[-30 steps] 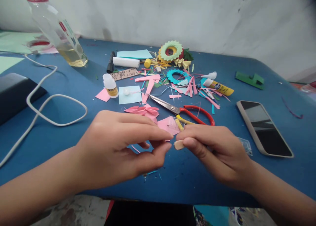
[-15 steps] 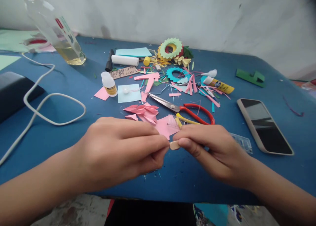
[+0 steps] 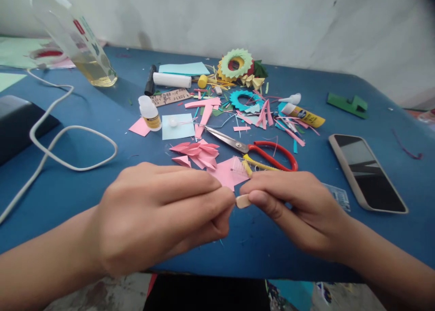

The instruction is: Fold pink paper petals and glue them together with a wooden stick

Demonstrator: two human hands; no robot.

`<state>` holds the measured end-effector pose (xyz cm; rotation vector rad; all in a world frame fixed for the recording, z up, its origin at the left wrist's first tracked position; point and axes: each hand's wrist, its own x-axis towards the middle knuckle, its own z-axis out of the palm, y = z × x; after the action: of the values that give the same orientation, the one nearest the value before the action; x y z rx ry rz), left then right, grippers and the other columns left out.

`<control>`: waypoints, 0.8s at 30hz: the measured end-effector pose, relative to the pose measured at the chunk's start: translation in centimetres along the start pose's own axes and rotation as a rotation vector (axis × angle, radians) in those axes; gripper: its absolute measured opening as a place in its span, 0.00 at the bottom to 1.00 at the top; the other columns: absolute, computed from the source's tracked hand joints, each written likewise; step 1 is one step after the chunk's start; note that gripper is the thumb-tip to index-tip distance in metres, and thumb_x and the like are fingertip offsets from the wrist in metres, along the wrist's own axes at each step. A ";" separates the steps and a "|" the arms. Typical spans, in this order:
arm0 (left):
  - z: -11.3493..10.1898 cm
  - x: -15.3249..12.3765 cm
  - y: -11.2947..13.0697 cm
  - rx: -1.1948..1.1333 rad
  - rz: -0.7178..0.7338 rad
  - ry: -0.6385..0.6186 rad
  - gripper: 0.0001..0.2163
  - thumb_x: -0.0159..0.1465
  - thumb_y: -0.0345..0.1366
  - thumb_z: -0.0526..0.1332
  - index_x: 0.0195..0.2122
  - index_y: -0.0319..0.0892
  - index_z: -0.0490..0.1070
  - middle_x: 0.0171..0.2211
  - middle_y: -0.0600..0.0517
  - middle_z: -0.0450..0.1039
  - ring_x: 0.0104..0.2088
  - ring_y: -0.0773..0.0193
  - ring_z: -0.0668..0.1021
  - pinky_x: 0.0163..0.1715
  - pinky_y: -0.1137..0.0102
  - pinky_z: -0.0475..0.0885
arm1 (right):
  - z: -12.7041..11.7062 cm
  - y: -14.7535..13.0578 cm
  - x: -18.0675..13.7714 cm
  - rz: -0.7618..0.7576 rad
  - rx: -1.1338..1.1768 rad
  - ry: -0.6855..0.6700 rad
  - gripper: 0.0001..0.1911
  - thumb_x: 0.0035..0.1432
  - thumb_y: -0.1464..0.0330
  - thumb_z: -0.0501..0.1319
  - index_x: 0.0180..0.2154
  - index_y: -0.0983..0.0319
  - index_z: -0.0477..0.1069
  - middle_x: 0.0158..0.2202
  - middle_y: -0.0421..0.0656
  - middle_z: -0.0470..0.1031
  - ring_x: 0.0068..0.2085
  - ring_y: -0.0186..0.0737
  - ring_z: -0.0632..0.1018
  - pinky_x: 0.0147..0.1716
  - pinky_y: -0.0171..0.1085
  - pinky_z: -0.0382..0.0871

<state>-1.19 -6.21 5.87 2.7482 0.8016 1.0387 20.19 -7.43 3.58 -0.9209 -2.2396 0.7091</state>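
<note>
My left hand (image 3: 159,211) and my right hand (image 3: 292,206) meet fingertip to fingertip just above the near edge of the blue table (image 3: 102,120). Both are closed in a pinch. My right hand pinches a small beige piece (image 3: 243,201) that sticks out toward the left fingers. What my left fingers hold is hidden. Just behind the hands lie a pink paper square (image 3: 227,172) and a pile of folded pink paper petals (image 3: 197,151).
Red-handled scissors (image 3: 258,151) lie behind the hands. A phone (image 3: 367,172) rests at the right, a small glue bottle (image 3: 149,114) and a white cable (image 3: 64,148) at the left. Paper scraps, a glue tube (image 3: 302,115), a paper flower (image 3: 236,66) and a plastic bottle (image 3: 81,43) sit farther back.
My left fingers have closed into a tighter pinch and now touch the beige piece in my right hand. Both hands stayed in place.
</note>
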 end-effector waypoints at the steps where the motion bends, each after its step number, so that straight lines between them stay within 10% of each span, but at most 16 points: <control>1: 0.0 0.0 0.0 -0.007 -0.008 0.000 0.01 0.58 0.33 0.63 0.32 0.46 0.72 0.25 0.60 0.76 0.23 0.73 0.76 0.27 0.83 0.71 | 0.0 0.0 0.0 0.002 0.000 -0.001 0.09 0.62 0.73 0.51 0.32 0.64 0.68 0.26 0.39 0.71 0.28 0.29 0.71 0.28 0.28 0.65; 24: 1.5 1.4 -0.8 -0.377 -0.130 -0.015 0.03 0.55 0.26 0.63 0.28 0.39 0.76 0.24 0.55 0.77 0.20 0.76 0.75 0.23 0.87 0.70 | -0.3 -0.4 0.1 0.402 0.588 -0.198 0.12 0.63 0.60 0.53 0.33 0.59 0.70 0.27 0.36 0.66 0.29 0.29 0.68 0.27 0.28 0.62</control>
<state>0.30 -4.72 5.31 2.3537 0.6889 1.0214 20.22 -7.56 4.11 -1.0266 -1.8321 1.5965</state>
